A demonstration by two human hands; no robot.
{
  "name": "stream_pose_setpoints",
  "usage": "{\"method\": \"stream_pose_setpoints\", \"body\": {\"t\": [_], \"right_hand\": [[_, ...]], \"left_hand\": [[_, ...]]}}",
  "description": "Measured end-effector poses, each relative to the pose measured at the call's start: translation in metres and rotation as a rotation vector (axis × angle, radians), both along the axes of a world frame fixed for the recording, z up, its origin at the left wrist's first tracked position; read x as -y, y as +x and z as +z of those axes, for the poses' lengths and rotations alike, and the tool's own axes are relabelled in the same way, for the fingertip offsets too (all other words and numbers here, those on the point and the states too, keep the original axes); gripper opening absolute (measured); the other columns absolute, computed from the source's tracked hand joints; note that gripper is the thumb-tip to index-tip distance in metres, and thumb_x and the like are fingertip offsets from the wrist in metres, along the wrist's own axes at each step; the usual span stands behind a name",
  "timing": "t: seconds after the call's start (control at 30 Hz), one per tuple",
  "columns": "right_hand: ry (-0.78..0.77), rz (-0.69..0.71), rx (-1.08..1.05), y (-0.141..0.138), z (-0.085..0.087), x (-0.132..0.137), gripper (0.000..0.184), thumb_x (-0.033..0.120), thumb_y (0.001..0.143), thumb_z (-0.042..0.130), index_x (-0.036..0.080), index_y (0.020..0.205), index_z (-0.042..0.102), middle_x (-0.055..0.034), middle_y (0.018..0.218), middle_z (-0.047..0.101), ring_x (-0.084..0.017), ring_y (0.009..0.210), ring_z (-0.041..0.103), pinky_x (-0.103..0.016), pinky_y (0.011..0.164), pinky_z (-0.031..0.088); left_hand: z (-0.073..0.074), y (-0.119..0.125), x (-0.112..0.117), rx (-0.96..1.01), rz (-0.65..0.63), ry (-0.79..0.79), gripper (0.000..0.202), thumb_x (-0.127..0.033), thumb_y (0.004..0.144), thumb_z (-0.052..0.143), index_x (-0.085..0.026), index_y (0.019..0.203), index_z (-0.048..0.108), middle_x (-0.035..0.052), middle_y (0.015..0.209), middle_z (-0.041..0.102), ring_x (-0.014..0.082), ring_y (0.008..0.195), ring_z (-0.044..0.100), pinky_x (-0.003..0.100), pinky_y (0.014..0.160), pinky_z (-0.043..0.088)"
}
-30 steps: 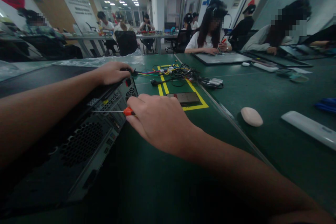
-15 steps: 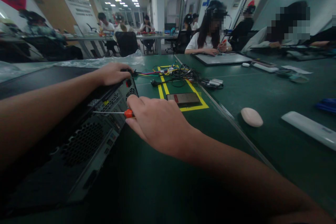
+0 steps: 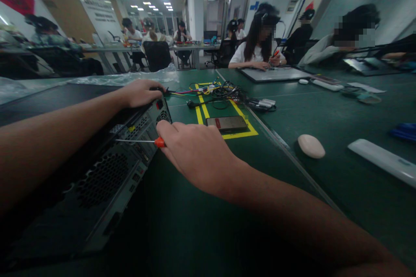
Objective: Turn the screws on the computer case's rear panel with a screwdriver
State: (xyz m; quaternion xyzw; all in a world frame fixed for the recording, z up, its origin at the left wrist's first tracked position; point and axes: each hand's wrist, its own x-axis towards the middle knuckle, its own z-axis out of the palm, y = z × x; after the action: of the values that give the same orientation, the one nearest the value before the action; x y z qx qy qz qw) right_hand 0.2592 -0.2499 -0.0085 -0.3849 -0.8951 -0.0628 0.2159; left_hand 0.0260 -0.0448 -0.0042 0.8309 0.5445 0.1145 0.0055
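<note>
A black computer case (image 3: 130,175) lies at the left, its rear panel with honeycomb vent, fan and ports facing my right side. My left hand (image 3: 141,92) is bent over the case's far top corner, fingers curled at the edge. In the middle, my right hand (image 3: 198,151) is closed round a screwdriver (image 3: 159,142), whose orange handle end shows between thumb and fingers. The thin metal shaft points left, and its tip meets the edge of the rear panel near a yellow sticker (image 3: 131,128). Most of the handle is hidden in my palm.
Beyond the hands lie tangled cables (image 3: 227,91) and a flat grey-brown box (image 3: 227,123) inside yellow tape (image 3: 240,135). A pale mouse (image 3: 311,146) and a white bar (image 3: 383,160) are to the right. Across the green table a person (image 3: 260,47) works over a flat panel (image 3: 276,73).
The hands and the case stay nearly in place. My right hand has turned a little round the screwdriver, with the thumb now tucked lower out of sight.
</note>
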Motion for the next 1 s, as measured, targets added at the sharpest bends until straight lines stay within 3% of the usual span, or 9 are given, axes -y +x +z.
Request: {"method": "stream_pose_setpoints", "body": {"t": [0.43,0.7,0.87,1.0], "right_hand": [[-0.007,-0.002,0.018,0.002,0.004,0.004,0.015,0.02,0.101,0.048,0.018,0.106,0.062,-0.0047,0.096,0.075,-0.027,0.081,0.073,-0.036,0.058,0.047],[-0.16,0.066,0.042,0.002,0.012,0.006,0.029,0.033,0.107,0.042,0.017,0.1,0.066,-0.0059,0.102,0.076,-0.025,0.088,0.073,-0.034,0.061,0.046],[-0.145,0.072,0.005,0.001,0.009,0.006,0.022,0.033,0.102,0.052,0.016,0.113,0.062,-0.0059,0.102,0.076,-0.027,0.086,0.073,-0.035,0.059,0.046],[-0.087,0.059,0.02,0.001,0.007,0.006,0.024,0.021,0.101,0.05,0.018,0.124,0.055,-0.005,0.102,0.076,-0.024,0.082,0.073,-0.032,0.059,0.045]], "left_hand": [[0.002,0.002,0.002,-0.026,0.017,-0.008,0.068,-0.054,0.077,0.043,-0.021,0.129,0.074,0.0078,0.13,0.072,0.0343,0.119,0.063,0.039,0.108,0.046],[0.001,0.001,0.002,-0.016,0.012,0.009,0.066,-0.051,0.078,0.043,-0.02,0.128,0.074,0.0094,0.129,0.072,0.0343,0.12,0.063,0.04,0.107,0.047],[0.002,0.002,0.003,-0.035,0.018,0.012,0.066,-0.051,0.078,0.043,-0.021,0.128,0.074,0.0086,0.128,0.073,0.0339,0.119,0.064,0.038,0.105,0.047],[0.002,0.002,0.003,-0.049,0.029,0.016,0.068,-0.052,0.077,0.041,-0.021,0.128,0.074,0.0072,0.129,0.072,0.0332,0.119,0.064,0.036,0.105,0.047]]}}
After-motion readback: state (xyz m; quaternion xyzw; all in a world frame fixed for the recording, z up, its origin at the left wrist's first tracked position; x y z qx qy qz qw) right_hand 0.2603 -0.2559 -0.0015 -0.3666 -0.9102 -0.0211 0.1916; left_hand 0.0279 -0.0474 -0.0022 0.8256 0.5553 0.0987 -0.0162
